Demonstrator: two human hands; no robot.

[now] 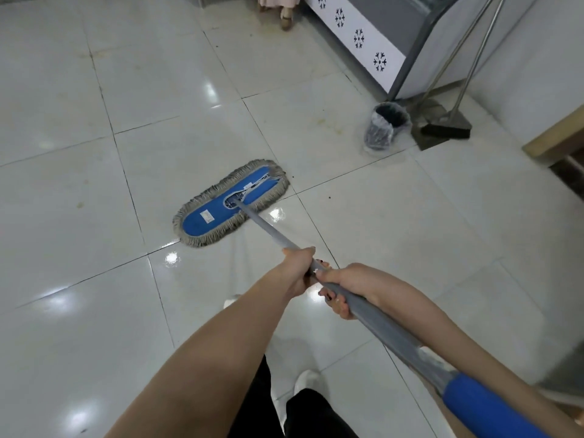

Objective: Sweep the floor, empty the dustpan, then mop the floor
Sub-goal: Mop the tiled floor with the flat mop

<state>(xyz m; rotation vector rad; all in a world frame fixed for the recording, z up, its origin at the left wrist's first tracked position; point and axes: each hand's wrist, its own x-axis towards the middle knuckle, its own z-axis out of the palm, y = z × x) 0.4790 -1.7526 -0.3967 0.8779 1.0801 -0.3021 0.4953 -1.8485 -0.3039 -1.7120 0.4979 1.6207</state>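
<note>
— What filled most of the view?

— The floor (94, 121): pale glossy tiles with dark joints, ceiling lights reflected in it and faint brownish marks here and there.

— And after that?

— A white and grey cabinet (357, 39) with black snowflake shapes along its side, at the top right. Then the mop (271, 229). Its grey pole ran from the lower right corner, where a blue grip (486, 406) covered the end, up and left to the mop head (227, 202). The head was a long blue pad with a grey fringe, and it lay flat on the tiles near the middle of the view.

— Where were the broom and dustpan?

— Propped in the corner by the cabinet, well apart from the mop. The broom (448, 126) had dark bristles on the floor, the dustpan (426, 134) sat just beside it on the left, and both metal handles leaned up to the right. A small bin (384, 128) lined with a clear bag stood just left of the dustpan.

— And the hands?

— Both were wrapped around the pole, close together. The left hand (298, 270) held it nearer the mop head, fingers curled round. The right hand (344, 286) gripped just behind it, thumb on top.

— Anything smaller?

— A few dark specks (328, 196) on the tiles to the right of the mop head.
</note>
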